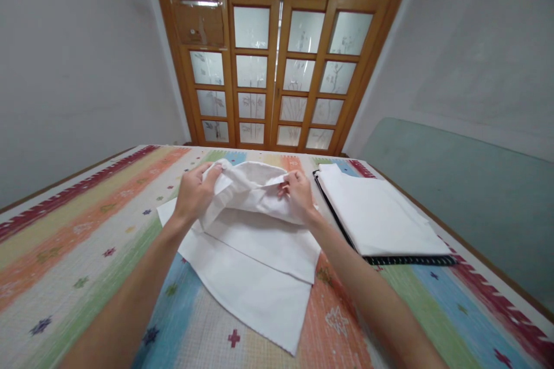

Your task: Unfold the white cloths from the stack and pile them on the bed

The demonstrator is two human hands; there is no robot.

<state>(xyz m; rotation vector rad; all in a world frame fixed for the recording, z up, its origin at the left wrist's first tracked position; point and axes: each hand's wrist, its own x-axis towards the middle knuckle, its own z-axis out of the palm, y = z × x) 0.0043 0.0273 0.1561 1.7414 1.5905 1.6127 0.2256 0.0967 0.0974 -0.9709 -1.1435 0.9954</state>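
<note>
Left hand (195,189) and right hand (299,191) pinch white cloth (259,285) by its raised far end, the rest lying nearside.

A bright striped cover (130,219) with little stars lies over the desk (43,191). In the middle is a white cloth (255,288), its near part flat. To its right, a flat black thing (407,260) lies under a white stack (372,207).
</note>
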